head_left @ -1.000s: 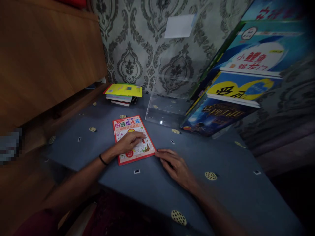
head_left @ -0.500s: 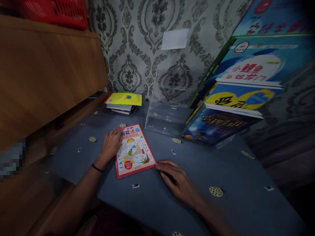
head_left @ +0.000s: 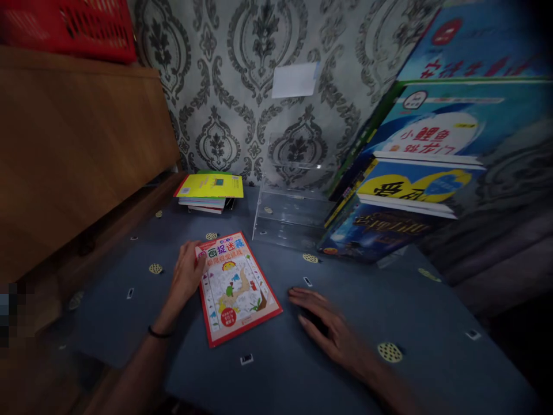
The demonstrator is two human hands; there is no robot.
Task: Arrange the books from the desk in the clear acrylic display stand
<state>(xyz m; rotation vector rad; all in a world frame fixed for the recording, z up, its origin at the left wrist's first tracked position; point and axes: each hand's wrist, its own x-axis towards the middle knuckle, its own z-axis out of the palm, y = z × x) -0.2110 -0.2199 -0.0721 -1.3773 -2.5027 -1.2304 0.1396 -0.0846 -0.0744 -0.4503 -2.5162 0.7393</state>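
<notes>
Nearest you, the counter's (head_left: pixel 220 383) front edge just shows at the bottom, left of ctr, so don't pull things much closer. Yr R hand (head_left: pixel 334 331), lower right of ctr, has its fingers loosely bent and holding nothing, tips just beside the red-edged book (head_left: pixel 237 294) but apart from it. The book lies flat at ctr, cover up, turned a bit. Yr L hand (head_left: pixel 185 274) is on its upper left edge, thumb by the cover; can't tell if those fingers grip it or just rest there. Step in hand looks like adjusting the book; next move prob. calls for a sure hold w/ L, w/ R near to steady. Most sliding room is to the right. Farther off, you've the stacked books (head_left: pixel 211 187) upper left of ctr, the clear stand (head_left: pixel 283 216) mid-frame, & the upright books (head_left: pixel 415 178) at right.
</notes>
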